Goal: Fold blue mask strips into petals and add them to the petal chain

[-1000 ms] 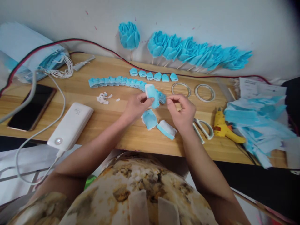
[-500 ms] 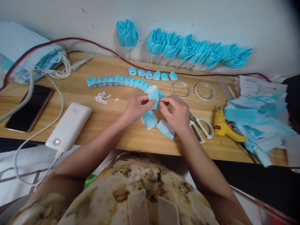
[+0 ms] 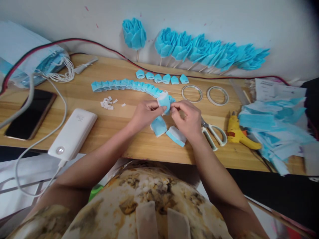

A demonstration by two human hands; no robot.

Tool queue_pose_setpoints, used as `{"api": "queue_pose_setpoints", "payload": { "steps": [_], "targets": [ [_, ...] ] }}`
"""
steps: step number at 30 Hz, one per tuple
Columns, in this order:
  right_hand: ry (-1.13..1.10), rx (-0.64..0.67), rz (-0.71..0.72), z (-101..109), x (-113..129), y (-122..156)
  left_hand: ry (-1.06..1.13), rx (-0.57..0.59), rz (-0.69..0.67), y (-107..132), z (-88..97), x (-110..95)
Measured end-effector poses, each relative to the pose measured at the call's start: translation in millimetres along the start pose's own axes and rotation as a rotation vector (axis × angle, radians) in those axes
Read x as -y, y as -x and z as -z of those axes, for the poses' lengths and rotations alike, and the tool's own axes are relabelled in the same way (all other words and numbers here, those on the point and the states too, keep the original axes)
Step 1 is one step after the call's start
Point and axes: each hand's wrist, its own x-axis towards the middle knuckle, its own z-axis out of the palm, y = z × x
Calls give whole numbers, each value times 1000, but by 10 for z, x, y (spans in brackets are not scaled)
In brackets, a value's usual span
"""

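Observation:
My left hand [image 3: 143,114] and my right hand [image 3: 188,118] meet above the wooden table [image 3: 119,132], both pinching one small folded blue-and-white paper piece [image 3: 163,101]. Two more folded blue pieces [image 3: 159,126] [image 3: 176,136] lie on the table just below my hands. A curved row of folded blue pieces [image 3: 124,85] runs from the left up to my fingers. A short row of several separate folded pieces [image 3: 161,78] lies behind it.
Blue paper flowers [image 3: 204,51] lean on the wall. Two tape rings [image 3: 191,93] [image 3: 217,96], scissors [image 3: 214,133] and a yellow glue gun [image 3: 236,134] lie right of my hands; cut blue sheets [image 3: 274,126] far right. Left: a power bank [image 3: 73,133], phone [image 3: 30,114], cables, white scraps [image 3: 107,103].
My right hand moved left to meet my left hand and closed on the blue piece. The piece has become more folded and compact between the fingers.

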Motion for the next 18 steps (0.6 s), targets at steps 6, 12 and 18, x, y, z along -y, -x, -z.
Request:
{"api": "queue_pose_setpoints", "payload": {
  "steps": [6,12,18],
  "targets": [
    [-6,-19,-4,-14,-7,4,38,17,-8,11,1,-18],
    [-29,-4,-6,-5,-15,5,27,7,31,14,7,-39],
    [-16,-5,-22,-15,-18,7,43,12,42,18,1,-47]
  ]
}}
